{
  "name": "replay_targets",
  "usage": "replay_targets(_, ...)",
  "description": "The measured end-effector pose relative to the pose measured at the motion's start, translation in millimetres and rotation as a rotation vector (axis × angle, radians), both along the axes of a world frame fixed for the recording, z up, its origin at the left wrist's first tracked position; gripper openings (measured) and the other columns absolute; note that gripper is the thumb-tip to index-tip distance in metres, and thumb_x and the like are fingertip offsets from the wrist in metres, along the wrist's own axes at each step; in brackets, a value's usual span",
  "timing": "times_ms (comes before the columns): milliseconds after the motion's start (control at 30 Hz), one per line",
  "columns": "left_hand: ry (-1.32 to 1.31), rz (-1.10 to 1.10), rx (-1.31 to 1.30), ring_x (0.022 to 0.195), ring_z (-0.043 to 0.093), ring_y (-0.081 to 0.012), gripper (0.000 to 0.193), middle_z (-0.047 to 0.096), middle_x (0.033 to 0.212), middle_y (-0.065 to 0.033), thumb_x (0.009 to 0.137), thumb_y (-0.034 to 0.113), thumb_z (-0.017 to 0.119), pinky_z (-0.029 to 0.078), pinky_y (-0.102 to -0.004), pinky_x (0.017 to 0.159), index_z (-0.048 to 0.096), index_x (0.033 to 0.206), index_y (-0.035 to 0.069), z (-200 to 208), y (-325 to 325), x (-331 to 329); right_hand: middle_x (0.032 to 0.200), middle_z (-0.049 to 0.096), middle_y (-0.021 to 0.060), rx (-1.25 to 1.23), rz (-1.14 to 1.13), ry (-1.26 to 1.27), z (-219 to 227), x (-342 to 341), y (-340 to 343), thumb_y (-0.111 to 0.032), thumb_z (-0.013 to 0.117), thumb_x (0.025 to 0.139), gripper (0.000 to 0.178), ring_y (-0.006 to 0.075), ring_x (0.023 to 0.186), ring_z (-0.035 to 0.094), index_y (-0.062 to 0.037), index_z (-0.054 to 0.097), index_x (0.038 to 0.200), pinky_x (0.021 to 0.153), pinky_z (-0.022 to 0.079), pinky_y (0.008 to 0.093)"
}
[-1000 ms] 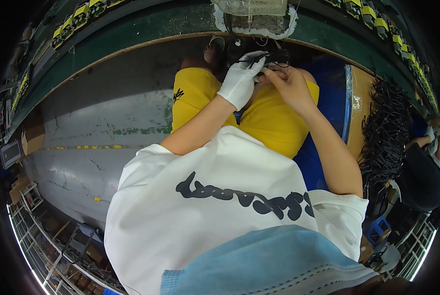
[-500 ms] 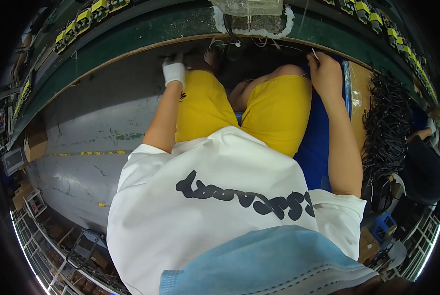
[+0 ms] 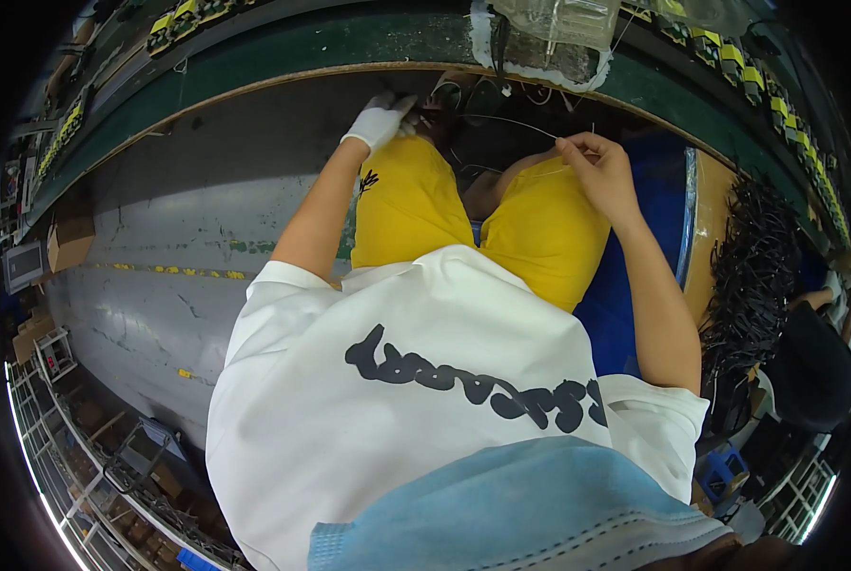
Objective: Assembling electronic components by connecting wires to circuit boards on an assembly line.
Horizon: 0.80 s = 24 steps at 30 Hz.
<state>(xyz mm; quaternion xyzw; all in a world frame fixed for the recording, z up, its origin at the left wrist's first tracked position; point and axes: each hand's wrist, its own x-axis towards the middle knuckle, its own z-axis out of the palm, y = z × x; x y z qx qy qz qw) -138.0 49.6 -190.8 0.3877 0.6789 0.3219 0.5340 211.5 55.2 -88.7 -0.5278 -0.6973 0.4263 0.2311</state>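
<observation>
My right hand [image 3: 604,176], bare, is raised above my right thigh with thumb and fingers pinched on a thin pale wire [image 3: 516,120]. The wire bows leftward from the fingertips toward my left hand. In a white glove, my left hand [image 3: 380,122] is above my left knee, just below the bench edge. Its fingers are curled in toward a dark patch, and whatever they hold is lost in shadow.
The green bench [image 3: 349,93] crosses in front, carrying circuit boards [image 3: 720,52] with yellow parts and a clear plastic box [image 3: 558,21]. Thin cables hang beneath its edge. A bundle of black cables [image 3: 749,276] lies at the right, with another person [image 3: 811,362] beyond.
My right hand has come left and slightly down, and the wire now stretches in a bow toward the left. My left hand has moved right, toward the middle.
</observation>
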Motion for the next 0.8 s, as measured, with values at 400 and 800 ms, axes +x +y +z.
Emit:
replay_targets(400,-0.741,0.028,-0.043,0.099,0.064,-0.0239,0.029,0.064,0.106,-0.0163,0.098,0.018,0.051,0.053,-0.0327,0.082,0.053,0.121,0.001,7,12,60,0.070,0.064,0.0089,0.411,-0.010,0.026,-2,-7,-12,-0.012,0.065,0.087,0.014,0.0122,0.058,0.055,0.0022,0.067,0.088,0.055,0.043,0.0267)
replay_targets(800,0.482,-0.042,0.299,0.098,0.063,-0.0227,0.032,0.063,0.116,-0.0148,0.090,0.011,0.053,0.052,-0.0313,0.071,0.056,0.120,-0.002,-47,-34,-61,0.072,0.063,0.0165,0.584,-0.104,-0.441,0,20,8,-0.014,0.059,0.084,0.016,0.0357,0.068,0.063,-0.0004,0.059,0.075,0.061,0.050,0.0425)
